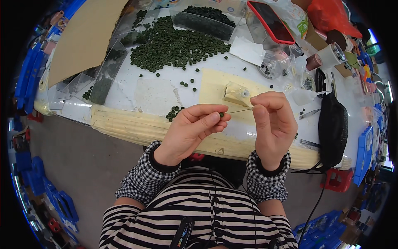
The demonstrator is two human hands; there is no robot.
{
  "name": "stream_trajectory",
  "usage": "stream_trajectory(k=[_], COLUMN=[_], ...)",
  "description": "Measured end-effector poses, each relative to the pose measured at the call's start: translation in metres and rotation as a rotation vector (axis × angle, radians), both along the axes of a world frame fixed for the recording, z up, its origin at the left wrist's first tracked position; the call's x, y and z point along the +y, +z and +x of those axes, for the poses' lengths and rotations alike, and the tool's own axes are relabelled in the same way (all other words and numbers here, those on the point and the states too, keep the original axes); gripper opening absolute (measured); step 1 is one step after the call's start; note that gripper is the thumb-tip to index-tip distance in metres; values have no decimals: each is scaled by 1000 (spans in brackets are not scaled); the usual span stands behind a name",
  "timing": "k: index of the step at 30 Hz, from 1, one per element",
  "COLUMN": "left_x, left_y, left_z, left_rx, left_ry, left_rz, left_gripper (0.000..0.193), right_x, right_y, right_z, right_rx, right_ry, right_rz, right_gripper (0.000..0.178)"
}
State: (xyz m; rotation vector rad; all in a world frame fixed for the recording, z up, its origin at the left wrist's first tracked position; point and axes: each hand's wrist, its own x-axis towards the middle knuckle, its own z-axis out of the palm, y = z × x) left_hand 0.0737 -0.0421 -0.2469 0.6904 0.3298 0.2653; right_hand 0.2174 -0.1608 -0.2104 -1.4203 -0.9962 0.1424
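Over the near edge of the table, my left hand (186,128) pinches a small dark green bead (221,115) between thumb and forefinger. A thin straight needle (240,110) spans the gap between my two hands. My right hand (274,124) grips its far end between thumb and forefinger. The needle's tip points at the bead; I cannot tell whether it has entered. Just beyond my fingers stands a small yellowish block (235,94) with a pale round knob, on a cream sheet (211,81). A large heap of the same green beads (174,45) lies farther back.
Clear plastic trays (203,23) hold more beads. Cardboard (85,35) leans at left. A red-cased phone (271,23) and white tissue (247,50) lie at the back right. Thread spools (331,54), tweezers (310,113) and a black pouch (333,124) are at right. Padding (124,124) lines the near edge.
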Motion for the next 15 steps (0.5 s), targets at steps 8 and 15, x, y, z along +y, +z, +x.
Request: stream_trajectory(k=[8, 15], left_x=[0, -3], left_y=[0, 2], left_z=[0, 2], left_rx=[-34, -29], left_ry=[-14, 1], left_rz=[36, 49], left_gripper=[24, 24], right_x=[6, 5], right_y=[-9, -9], right_z=[-8, -7], right_rx=[199, 165], right_ry=[159, 179], right_rz=[39, 26], right_gripper=[8, 8])
